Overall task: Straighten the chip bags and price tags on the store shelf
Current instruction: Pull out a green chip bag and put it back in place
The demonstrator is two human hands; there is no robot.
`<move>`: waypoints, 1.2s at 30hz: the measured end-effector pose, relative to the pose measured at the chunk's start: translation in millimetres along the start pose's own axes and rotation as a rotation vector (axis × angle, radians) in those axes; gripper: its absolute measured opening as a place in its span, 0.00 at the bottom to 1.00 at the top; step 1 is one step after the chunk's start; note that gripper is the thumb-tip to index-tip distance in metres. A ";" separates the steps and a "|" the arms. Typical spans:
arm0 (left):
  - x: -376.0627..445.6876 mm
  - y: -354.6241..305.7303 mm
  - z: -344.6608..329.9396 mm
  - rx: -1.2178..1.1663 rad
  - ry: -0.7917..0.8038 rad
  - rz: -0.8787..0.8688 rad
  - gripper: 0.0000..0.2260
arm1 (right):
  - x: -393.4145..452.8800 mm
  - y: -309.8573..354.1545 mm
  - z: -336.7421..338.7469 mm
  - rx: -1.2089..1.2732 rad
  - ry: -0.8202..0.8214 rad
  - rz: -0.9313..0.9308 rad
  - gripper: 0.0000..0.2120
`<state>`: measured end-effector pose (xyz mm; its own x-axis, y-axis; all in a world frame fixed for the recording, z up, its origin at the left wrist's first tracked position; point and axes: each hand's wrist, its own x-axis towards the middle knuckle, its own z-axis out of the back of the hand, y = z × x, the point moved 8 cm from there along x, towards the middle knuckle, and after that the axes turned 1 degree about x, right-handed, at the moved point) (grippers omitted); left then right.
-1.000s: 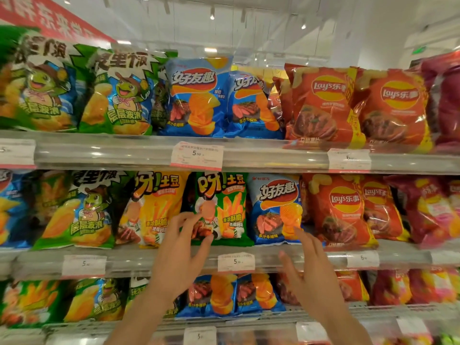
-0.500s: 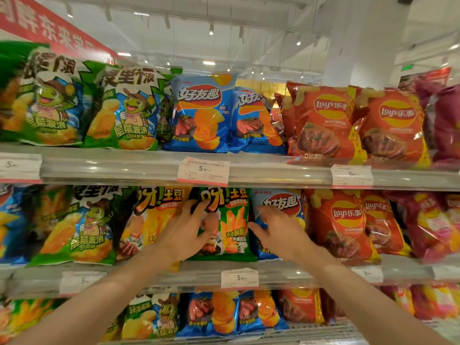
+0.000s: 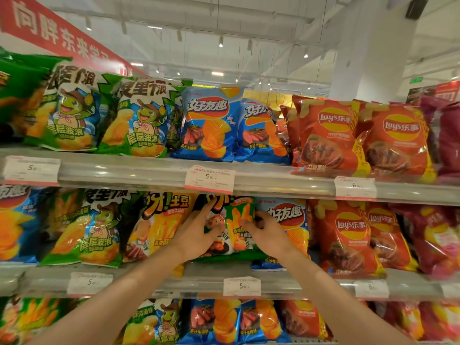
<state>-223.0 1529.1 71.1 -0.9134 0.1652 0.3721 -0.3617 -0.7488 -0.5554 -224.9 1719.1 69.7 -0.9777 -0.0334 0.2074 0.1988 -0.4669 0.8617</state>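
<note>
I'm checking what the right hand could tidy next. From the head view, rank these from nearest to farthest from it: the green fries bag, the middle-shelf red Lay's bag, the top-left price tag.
1. Green fries bag: middle shelf, right hand touches it.
2. Red Lay's bag: same shelf, to the right.
3. Top-left price tag: upper rail, far left.

You are standing in a shop, at the snack aisle of a supermarket. In front of you run tiered metal shelves (image 3: 273,181) packed with rows of chip bags, among them red Lay's bags (image 3: 326,135) and blue ridged-chip bags (image 3: 211,125), and printed price tags (image 3: 209,179) sit clipped along each shelf edge. Above you hang a red banner (image 3: 49,33) with white Chinese characters, ceiling track lights (image 3: 220,43) and a green exit sign (image 3: 416,80).
</note>
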 end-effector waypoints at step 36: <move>-173.8 -38.6 -51.6 -0.567 -0.116 0.238 0.23 | -165.4 -70.5 25.7 0.252 0.074 -0.039 0.09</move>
<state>-59.9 1562.4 -10.5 -0.9665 -0.0589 0.2499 -0.2225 -0.2939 -0.9296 -75.5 1780.2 -13.5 -0.9854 -0.0890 0.1454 0.1627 -0.2349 0.9583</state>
